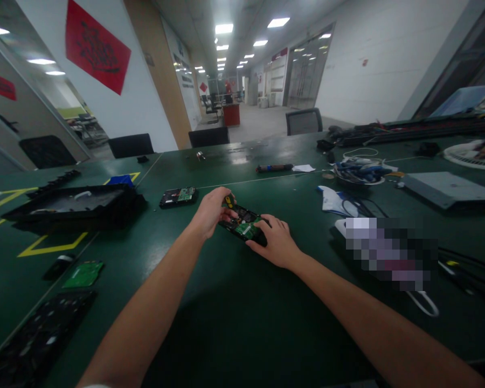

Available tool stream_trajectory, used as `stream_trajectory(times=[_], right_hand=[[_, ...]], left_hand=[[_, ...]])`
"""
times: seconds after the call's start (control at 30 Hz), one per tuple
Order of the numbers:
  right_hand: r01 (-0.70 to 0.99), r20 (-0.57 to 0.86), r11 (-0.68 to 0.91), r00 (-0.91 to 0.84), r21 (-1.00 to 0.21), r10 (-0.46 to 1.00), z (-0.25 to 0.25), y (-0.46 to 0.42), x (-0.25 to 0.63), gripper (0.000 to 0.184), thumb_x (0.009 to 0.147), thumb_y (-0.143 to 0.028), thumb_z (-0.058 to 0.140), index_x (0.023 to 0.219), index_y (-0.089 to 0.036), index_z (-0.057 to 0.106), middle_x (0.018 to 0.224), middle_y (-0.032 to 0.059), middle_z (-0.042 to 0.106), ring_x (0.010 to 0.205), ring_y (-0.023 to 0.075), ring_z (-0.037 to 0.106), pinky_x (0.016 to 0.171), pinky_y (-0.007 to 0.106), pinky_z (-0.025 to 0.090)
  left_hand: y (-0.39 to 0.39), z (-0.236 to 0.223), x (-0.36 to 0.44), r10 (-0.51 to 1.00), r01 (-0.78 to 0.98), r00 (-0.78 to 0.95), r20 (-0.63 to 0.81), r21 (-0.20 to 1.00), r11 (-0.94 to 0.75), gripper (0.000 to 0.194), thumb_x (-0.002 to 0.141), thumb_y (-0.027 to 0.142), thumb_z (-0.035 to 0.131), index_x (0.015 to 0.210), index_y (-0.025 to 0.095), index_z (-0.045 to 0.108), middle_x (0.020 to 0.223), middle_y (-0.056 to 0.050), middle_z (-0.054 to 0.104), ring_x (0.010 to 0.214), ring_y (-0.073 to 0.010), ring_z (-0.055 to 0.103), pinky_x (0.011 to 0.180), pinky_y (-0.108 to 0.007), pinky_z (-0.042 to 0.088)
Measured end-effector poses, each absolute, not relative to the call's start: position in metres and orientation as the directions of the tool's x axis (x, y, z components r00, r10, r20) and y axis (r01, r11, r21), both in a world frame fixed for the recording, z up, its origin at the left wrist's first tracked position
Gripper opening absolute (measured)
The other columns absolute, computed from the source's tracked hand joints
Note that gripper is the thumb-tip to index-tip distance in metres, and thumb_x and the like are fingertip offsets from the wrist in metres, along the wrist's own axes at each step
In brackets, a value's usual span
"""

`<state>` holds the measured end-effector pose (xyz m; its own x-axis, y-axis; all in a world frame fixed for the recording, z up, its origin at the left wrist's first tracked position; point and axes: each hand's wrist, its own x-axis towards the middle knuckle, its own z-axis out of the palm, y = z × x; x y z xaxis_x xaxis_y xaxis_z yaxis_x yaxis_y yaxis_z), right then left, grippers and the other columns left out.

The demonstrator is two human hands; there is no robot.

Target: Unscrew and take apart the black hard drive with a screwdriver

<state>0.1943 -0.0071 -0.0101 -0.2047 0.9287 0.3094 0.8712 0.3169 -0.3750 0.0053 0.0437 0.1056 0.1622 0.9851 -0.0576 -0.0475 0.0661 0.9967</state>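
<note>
The left hand (216,210) and right hand (278,240) meet at a black hard drive (248,230) with a green board, out on the green table (234,318). The fingers of the left hand are closed narrowly around a screwdriver (228,201) with a yellow-and-black handle, above the drive's left end; its tip cannot be made out. The right hand grips the drive's right end, fingers along the far edge and thumb on the near side. Whether the drive lies fully flat is unclear.

Left of the drive and slightly beyond it lies a second hard drive (178,197), with a black tray (64,220) farther to the left. To the drive's left and nearer the wearer are a loose green circuit board (83,274) and a dark panel (40,334). Beyond the drive, a dark cylinder (275,168) with a blue band lies near a white paper scrap (303,168). To the drive's right are a pixelated object (388,248) and, farther right and beyond, bundled cables (359,170) and a grey metal box (452,188).
</note>
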Motion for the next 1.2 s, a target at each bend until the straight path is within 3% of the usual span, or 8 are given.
stream_trajectory(times=[0.1,0.27,0.57,0.8,0.93,1.07,1.2], right_hand=[[0.875,0.313,0.315,-0.202,-0.367,0.928,-0.0105,-0.0067,0.1941,0.053,0.093,-0.057,0.067,0.130,-0.020,0.064,0.149,0.0207,0.052,0.142,0.0384,0.048,0.115,0.059,0.038],[0.875,0.324,0.318,-0.200,-0.366,0.925,-0.0115,-0.0064,0.1943,0.053,0.093,-0.058,0.067,0.130,-0.020,0.064,0.149,0.0204,0.052,0.141,0.0383,0.049,0.114,0.060,0.038],[0.874,0.323,0.320,-0.204,-0.365,0.924,-0.0098,-0.0073,0.1940,0.051,0.093,-0.057,0.067,0.129,-0.020,0.064,0.149,0.0208,0.053,0.142,0.0384,0.048,0.115,0.060,0.038],[0.875,0.303,0.307,-0.197,-0.375,0.932,-0.0086,-0.0075,0.1937,0.054,0.093,-0.057,0.067,0.131,-0.019,0.064,0.151,0.0214,0.051,0.143,0.0389,0.047,0.116,0.060,0.037],[0.878,0.294,0.301,-0.196,-0.373,0.935,-0.0080,-0.0077,0.1935,0.054,0.094,-0.058,0.067,0.132,-0.019,0.064,0.151,0.0208,0.051,0.143,0.0385,0.047,0.116,0.060,0.037],[0.878,0.300,0.301,-0.193,-0.372,0.934,-0.0075,-0.0081,0.1929,0.052,0.093,-0.056,0.068,0.130,-0.020,0.064,0.150,0.0207,0.052,0.142,0.0387,0.048,0.115,0.059,0.038],[0.877,0.295,0.303,-0.197,-0.374,0.935,-0.0073,-0.0082,0.1932,0.053,0.093,-0.055,0.068,0.130,-0.018,0.065,0.151,0.0222,0.051,0.143,0.0397,0.047,0.116,0.060,0.037]], left_hand=[[0.0424,0.1063,0.0045,0.982,-0.025,0.183,-0.044,0.998,0.050,0.016,0.083,0.031,0.057,0.087,0.016,0.063,0.083,-0.006,0.068,0.045,-0.0111,0.059,0.039,-0.021,0.037],[0.0399,0.1086,0.0051,0.918,-0.082,0.348,-0.190,0.969,0.232,0.020,0.084,0.035,0.057,0.090,0.017,0.060,0.083,-0.009,0.072,0.043,-0.0121,0.055,0.037,-0.023,0.035],[0.0440,0.1052,0.0026,0.981,-0.005,0.191,-0.044,0.999,0.046,0.021,0.085,0.031,0.057,0.086,0.014,0.067,0.084,-0.005,0.066,0.046,-0.0102,0.060,0.039,-0.021,0.038],[0.0448,0.1049,0.0040,0.957,-0.080,0.253,-0.141,0.983,0.166,0.016,0.086,0.034,0.057,0.086,0.018,0.056,0.086,-0.011,0.073,0.043,-0.0131,0.058,0.036,-0.023,0.036],[0.0427,0.1074,0.0039,0.976,-0.052,0.200,-0.080,0.994,0.092,0.014,0.084,0.029,0.057,0.086,0.016,0.061,0.085,-0.009,0.072,0.044,-0.0110,0.059,0.036,-0.020,0.034],[0.0390,0.1106,0.0055,0.945,-0.045,0.290,-0.151,0.984,0.171,0.018,0.086,0.032,0.057,0.091,0.015,0.062,0.085,-0.009,0.072,0.040,-0.0096,0.054,0.033,-0.020,0.028],[0.0410,0.1090,0.0057,0.952,-0.070,0.275,-0.137,0.984,0.162,0.013,0.086,0.030,0.056,0.087,0.017,0.058,0.084,-0.008,0.071,0.043,-0.0115,0.058,0.035,-0.021,0.034]])
